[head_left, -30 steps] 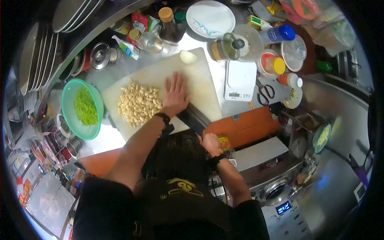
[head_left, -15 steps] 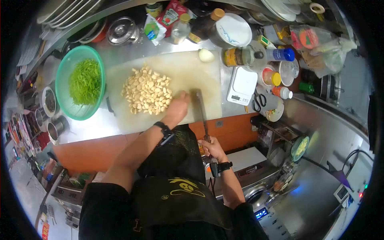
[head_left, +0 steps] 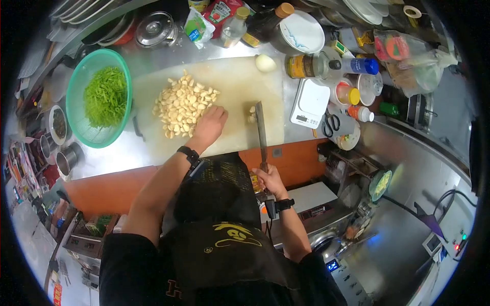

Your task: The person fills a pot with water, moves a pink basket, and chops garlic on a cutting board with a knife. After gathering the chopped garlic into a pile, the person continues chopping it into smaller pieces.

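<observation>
I take the wide, pale plastic cutting board (head_left: 237, 93) as my landmark. On its left half lies a loose heap of small, cream-coloured peeled cloves (head_left: 179, 104). My left hand (head_left: 208, 126) is at the heap's near right side, fingers bunched and curled down. My right hand (head_left: 270, 179), just past the board's near edge, is closed around the handle of a long, dark-bladed metal knife (head_left: 262, 127), its blade reaching over the board's right half. A few pale pieces (head_left: 252, 116) sit just left of the blade, and a smooth whitish bulb (head_left: 265, 63) rests near the board's far right corner. Left of the board stands a round green plastic colander (head_left: 129, 86) of bright green shreds (head_left: 105, 97).

I judge the step in hand to be picking at the heap while the knife waits; a move between them calls for fingertips kept clear of the edge. I can't tell whether the left fingers pinch a clove, since their tips are hidden. The blade shows nearly edge-on, so its broad face is hard to make out.
</observation>
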Demonstrator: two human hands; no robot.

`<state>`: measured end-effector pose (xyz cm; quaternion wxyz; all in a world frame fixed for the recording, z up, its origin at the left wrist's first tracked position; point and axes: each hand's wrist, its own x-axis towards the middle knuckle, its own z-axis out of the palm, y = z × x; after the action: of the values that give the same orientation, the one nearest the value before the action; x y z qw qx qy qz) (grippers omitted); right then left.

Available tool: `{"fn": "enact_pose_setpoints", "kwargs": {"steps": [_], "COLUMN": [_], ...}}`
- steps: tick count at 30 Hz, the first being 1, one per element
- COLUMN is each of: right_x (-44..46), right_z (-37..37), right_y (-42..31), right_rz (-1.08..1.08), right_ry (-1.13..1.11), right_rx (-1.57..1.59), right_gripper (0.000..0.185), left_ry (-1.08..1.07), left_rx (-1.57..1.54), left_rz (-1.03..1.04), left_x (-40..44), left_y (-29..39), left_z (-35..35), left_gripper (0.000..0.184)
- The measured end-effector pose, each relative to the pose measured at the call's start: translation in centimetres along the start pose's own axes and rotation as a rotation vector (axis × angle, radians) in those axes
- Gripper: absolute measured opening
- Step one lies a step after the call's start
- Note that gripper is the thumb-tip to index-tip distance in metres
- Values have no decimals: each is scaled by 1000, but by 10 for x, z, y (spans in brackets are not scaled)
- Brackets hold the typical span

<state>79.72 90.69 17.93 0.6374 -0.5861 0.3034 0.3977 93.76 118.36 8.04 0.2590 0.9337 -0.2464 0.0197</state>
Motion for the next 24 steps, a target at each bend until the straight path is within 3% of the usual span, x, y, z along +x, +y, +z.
{"fn": "enact_pose_setpoints", "kwargs": {"steps": [5, 8, 11, 14, 15, 20, 24], "right_x": [1, 23, 20, 45, 52, 71, 77], "right_z": [-2, -29, -22, -22, -19, -25, -26], "right_y": [14, 66, 46, 72, 73, 90, 96], "right_rz": [-81, -320, -424, -398, -339, -359, -328], "right_ry": [123, 354, 435, 417, 394, 425, 423], "right_rx": [-30, -507, -829, -1132, -1234, -1235, -1242], "right_gripper": [36, 32, 29, 30, 34, 36, 35], "left_ry": [-82, -213, 88, 218, 220, -183, -248], "left_rx": [-101, -198, -163, -157, -161, 220, 179], "left_rz": [199, 40, -185, -274, -198, -61, -96], "left_x": [12, 17, -5, 41, 57, 93, 92], "left_y": [16, 20, -18, 5, 16, 42, 49], "left_z": [10, -16, -4, -12, 1, 53, 55], "left_gripper": [18, 29, 31, 32, 38, 67, 70]}}
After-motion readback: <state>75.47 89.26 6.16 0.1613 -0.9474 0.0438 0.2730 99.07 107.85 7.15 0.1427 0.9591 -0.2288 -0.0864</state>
